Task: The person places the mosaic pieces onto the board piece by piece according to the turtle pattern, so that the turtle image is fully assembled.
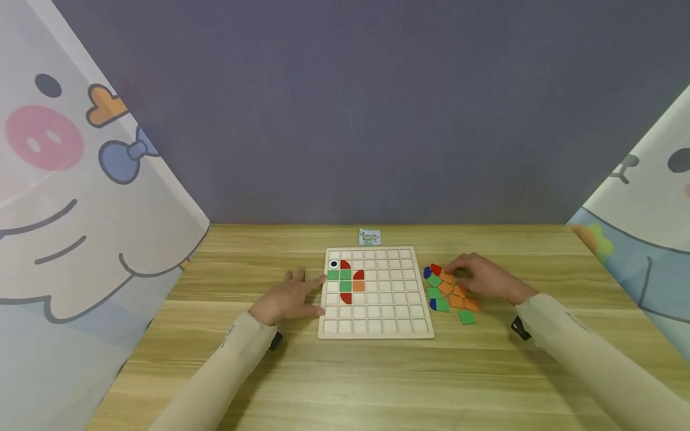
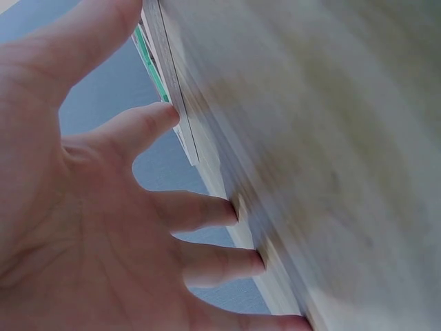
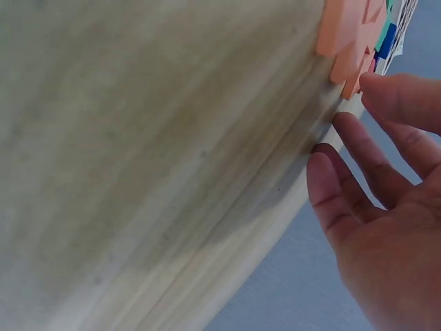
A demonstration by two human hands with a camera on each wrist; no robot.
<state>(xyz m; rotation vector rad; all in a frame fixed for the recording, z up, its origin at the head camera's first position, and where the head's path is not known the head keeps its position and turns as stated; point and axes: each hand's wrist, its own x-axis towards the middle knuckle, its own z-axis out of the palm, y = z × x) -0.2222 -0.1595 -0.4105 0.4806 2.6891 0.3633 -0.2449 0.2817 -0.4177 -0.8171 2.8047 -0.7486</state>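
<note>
A wooden grid board (image 1: 388,311) lies on the table, with a white eye tile (image 1: 334,264), green tiles (image 1: 345,286), an orange tile (image 1: 358,286) and red rounded tiles (image 1: 346,298) in its left columns. At its left edge my left hand (image 1: 288,298) is spread, thumb and index finger touching the frame, the other fingertips on the table in the left wrist view. My right hand (image 1: 480,276) is over the upper edge of a loose tile pile, its fingertips at an orange tile (image 1: 446,276); whether they pinch it cannot be told. In the right wrist view its fingers are loosely bent.
Right of the board, the pile holds orange tiles (image 1: 471,304), green tiles (image 1: 466,317) and tiles with blue parts (image 1: 433,304). Behind the board lies a small printed card (image 1: 369,237). A grey panel (image 1: 345,120) stands at the back, with cartoon-printed panels at both sides.
</note>
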